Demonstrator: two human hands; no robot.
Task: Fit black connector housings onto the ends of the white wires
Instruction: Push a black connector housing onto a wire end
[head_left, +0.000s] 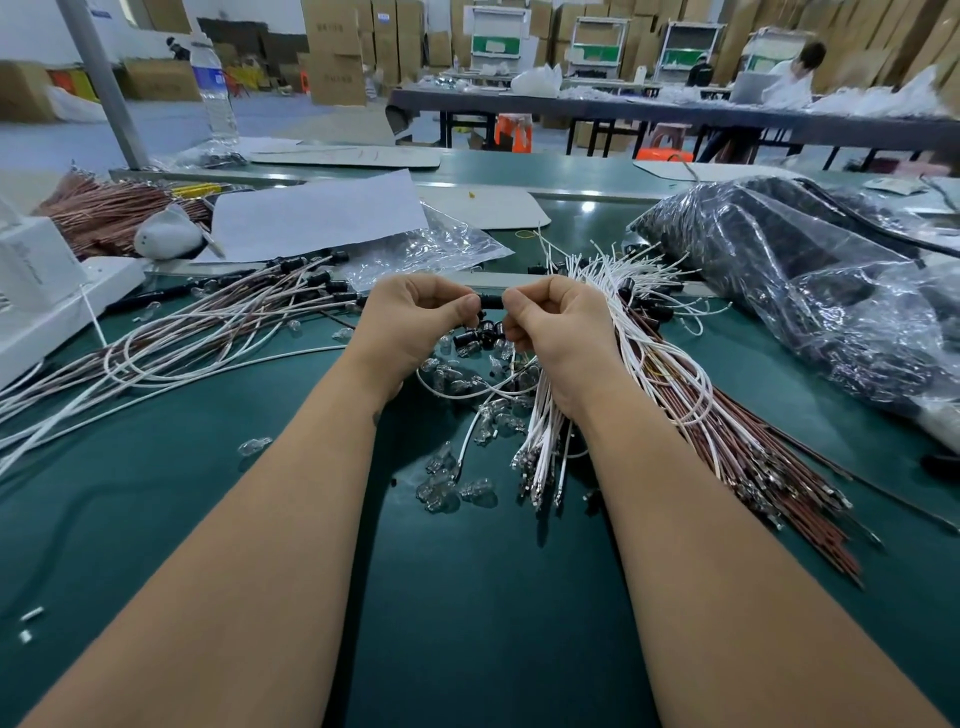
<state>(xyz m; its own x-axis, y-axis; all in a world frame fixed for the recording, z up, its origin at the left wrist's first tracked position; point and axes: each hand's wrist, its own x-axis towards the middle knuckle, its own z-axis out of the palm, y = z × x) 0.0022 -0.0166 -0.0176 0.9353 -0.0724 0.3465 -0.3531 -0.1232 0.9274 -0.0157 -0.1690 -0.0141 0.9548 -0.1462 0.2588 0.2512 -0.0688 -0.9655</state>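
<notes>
Two bare forearms reach out over the green mat (467, 597) toward the middle of the bench. Just past the wrists, loose clear bulbs (447, 483) lie scattered on the mat, and beside them on the right a bundle of white wires (540, 441) fans toward the near edge with metal terminals at its ends, alongside a sheaf of brown wires (769, 467). The left hand (415, 322) and the right hand (550, 327) meet above this clutter, both with fingers curled, and pinch one black housing (491, 301) between them, thumb and fingertips of each closed on an end of it. A white wire (467, 392) loops under the hands; whether it enters the held housing cannot be told. A few more housings (480, 335) sit on the mat right below the fingers. To the left lies a spread of finished leads (208, 322) with black housings on their far ends, beside a white box (47, 291). To the right rests a clear bag (810, 270) full of dark parts. Farther off are white sheets (311, 213), a coppery wire bundle (109, 213) and a water bottle (213, 88). Beyond stand a long table (675, 111), stacked cartons (332, 52) and a seated person (789, 78).
</notes>
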